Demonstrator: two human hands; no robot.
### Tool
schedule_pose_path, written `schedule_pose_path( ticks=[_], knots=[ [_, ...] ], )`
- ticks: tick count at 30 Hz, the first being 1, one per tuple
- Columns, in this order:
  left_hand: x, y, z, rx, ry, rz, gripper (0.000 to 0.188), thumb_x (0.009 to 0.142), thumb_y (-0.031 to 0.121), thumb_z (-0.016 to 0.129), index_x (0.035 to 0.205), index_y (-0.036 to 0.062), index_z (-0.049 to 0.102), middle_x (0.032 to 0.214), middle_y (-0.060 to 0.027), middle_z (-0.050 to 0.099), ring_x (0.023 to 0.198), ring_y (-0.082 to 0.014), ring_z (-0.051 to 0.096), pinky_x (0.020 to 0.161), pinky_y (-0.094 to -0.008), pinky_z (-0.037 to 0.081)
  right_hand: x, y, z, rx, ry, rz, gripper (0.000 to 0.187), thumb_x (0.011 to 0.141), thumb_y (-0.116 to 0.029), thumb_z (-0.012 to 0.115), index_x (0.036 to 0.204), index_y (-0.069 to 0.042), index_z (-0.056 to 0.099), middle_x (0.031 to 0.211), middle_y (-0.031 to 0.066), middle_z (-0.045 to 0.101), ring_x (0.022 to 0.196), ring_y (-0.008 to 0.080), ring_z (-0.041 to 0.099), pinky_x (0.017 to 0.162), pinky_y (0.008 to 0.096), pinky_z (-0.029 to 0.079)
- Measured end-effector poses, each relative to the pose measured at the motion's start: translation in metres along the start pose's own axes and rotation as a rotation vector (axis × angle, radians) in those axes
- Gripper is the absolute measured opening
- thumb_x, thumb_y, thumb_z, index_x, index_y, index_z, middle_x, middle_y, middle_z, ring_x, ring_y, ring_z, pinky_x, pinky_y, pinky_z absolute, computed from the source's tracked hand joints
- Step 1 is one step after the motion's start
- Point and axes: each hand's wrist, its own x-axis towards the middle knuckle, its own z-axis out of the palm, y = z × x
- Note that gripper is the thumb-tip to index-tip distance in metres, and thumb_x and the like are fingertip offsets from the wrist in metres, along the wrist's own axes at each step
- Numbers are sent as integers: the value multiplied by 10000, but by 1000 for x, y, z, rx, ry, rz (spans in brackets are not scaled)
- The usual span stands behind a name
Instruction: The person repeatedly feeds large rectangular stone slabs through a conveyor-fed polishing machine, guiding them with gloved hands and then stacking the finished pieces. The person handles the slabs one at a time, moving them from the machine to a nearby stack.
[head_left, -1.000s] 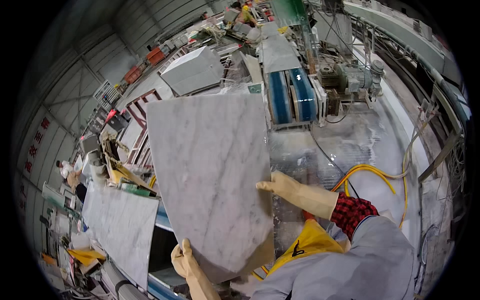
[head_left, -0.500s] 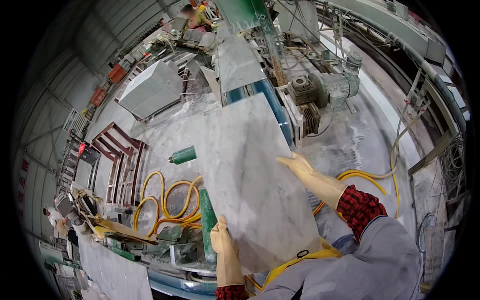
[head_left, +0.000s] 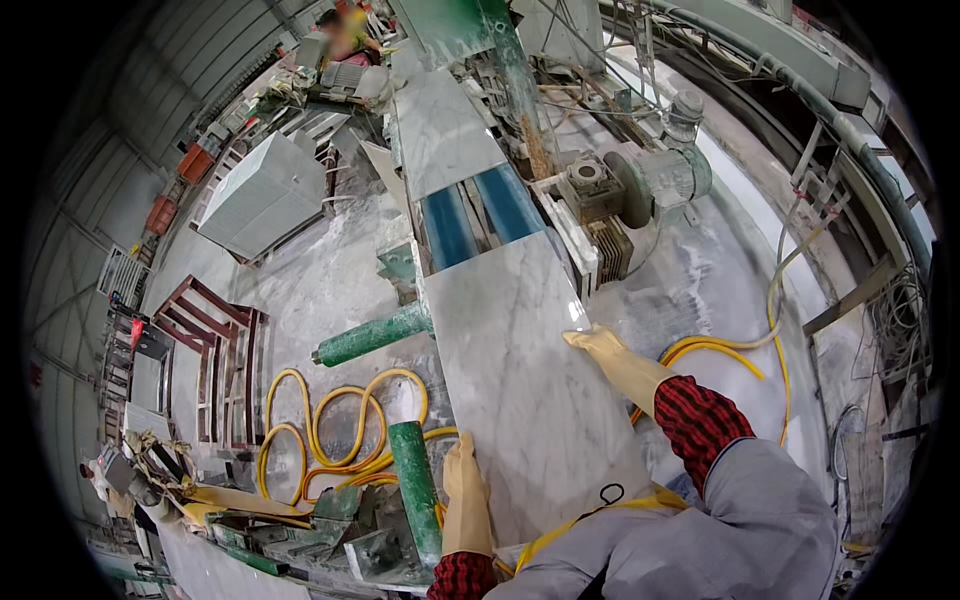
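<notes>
A large white-grey marble slab lies lengthwise in front of me, its near end at my yellow apron. My left hand, in a cream rubber glove, is closed on the slab's left edge near a green roller. Farther up, on the opposite edge, my right hand grips with the same kind of glove, fingers at the rim and partly out of sight. Beyond the slab's far end, blue conveyor belts show, and a second marble slab lies past them.
Right of the belts stands a motor with gearbox. Another green roller juts out left. Coiled yellow hose lies on the floor near a dark red rack. A stack of pale slabs and a person are farther back.
The slab's far end has come down and lines up with the conveyor, uncovering the blue belts and more of the left-hand roller. Both hands still grip its edges.
</notes>
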Motion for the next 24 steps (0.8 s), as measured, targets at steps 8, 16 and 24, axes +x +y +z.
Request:
schedule_pose_path(
  ticks=[8, 16, 24],
  knots=[
    [56, 37, -9, 192, -57, 141, 679, 1067, 633, 407, 1381, 113, 709, 1321, -168, 731, 1282, -353, 649, 1060, -461, 477, 31, -32, -2, -68, 224, 101, 753, 957, -437, 756, 1495, 36, 524, 1373, 178, 679, 1218, 264, 658, 978, 402, 533],
    [107, 61, -12, 75, -120, 37, 683, 1069, 639, 411, 1350, 97, 717, 1240, -177, 756, 1200, -369, 689, 1025, -455, 491, 20, -21, -17, -20, 183, -409, 553, 1058, -240, 621, 1521, 47, 523, 1441, 184, 662, 1273, 289, 651, 1045, 402, 527],
    [147, 83, -9, 109, -145, 168, 634, 1091, 575, 369, 1341, 90, 690, 1282, -198, 722, 1230, -384, 660, 1033, -464, 486, -117, -32, -1, 655, -239, 77, 480, 1063, -200, 610, 1513, -39, 574, 1443, 162, 675, 1314, 304, 647, 1136, 409, 497]
  ],
)
